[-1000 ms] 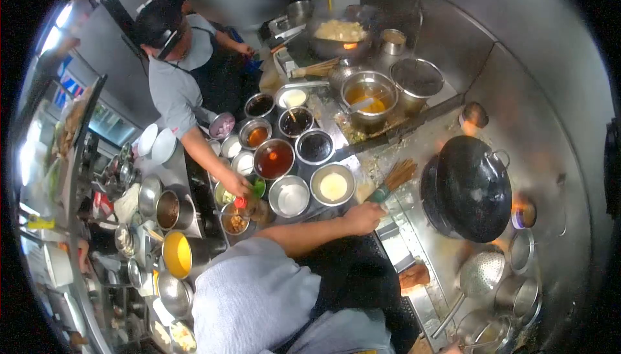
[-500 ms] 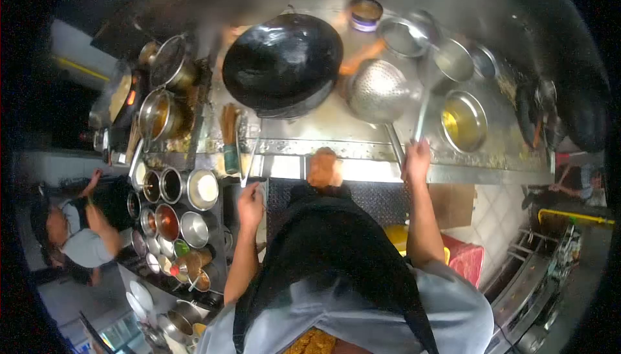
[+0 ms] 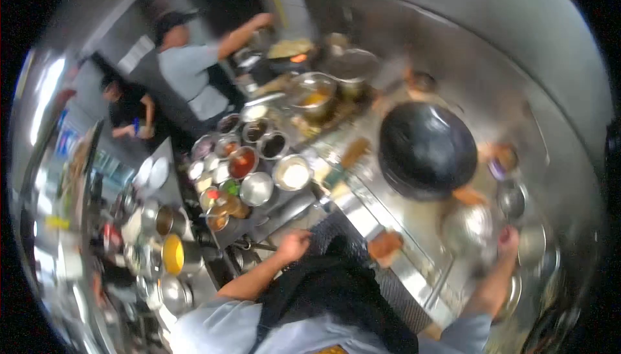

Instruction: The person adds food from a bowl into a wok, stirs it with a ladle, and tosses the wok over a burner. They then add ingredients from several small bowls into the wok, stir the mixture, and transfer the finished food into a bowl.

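Note:
My left hand (image 3: 294, 245) is closed in front of my apron, between the seasoning containers and the stove edge, with nothing visible in it. My right hand (image 3: 509, 241) reaches over the steel stove top, blurred, its fingers curled; what it grips cannot be made out. Beside it are a perforated strainer (image 3: 467, 226), whose handle points toward me, and a steel pot (image 3: 532, 245). A black wok (image 3: 427, 150) sits on the stove beyond the strainer. A brown folded cloth (image 3: 386, 247) lies on the front edge between my hands.
Several steel bowls of sauces and seasonings, including a red sauce bowl (image 3: 242, 162), stand at left. A pot with yellowish liquid (image 3: 312, 94) and a brush (image 3: 355, 153) are behind. A co-worker (image 3: 187, 69) works at a far pan; another person (image 3: 129, 108) stands farther left.
The view has swung left, showing more of the kitchen. My right hand has moved from the front edge out over the stove, and the ladle handle it held no longer shows clearly.

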{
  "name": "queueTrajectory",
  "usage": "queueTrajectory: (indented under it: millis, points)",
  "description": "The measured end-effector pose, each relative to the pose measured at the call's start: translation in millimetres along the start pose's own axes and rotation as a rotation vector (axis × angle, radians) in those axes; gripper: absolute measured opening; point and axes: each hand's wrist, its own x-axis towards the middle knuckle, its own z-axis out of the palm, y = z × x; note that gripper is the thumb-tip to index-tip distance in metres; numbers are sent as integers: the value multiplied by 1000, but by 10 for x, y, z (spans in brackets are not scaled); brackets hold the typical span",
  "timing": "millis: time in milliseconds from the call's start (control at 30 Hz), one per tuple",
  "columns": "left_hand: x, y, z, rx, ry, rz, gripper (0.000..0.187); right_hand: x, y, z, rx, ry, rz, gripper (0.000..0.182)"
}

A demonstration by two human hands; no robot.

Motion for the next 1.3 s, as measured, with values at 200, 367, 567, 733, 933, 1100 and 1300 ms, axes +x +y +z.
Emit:
queueTrajectory:
  millis: [200,367,567,733,933,1100,1300]
  points:
    - [87,70,262,-218,14,-7,30,-586,137,-101,260,-65,138,7]
    - [509,415,191,-285,-12,192,28,-1850,-249,659,251,-45,50,20]
    - [1548,1133,92,-386,-1,408,23,-2974,-341,1599,399,-195,58,29]
    - [1973,1592,-98,-611,-10,543,21,-3500,-54,2399,325,-216,112,32]
    - [2065,1035,-59,-597,-154,651,22,-3528,728,2961,292,-243,286,27]
    - [2141,428,-292,-581,-212,465,25,-3475,1342,3415,95,-39,288,17]
    - [2786,75,-128,-545,-175,383,23,-3337,1696,2911,-1015,226,-364,37]
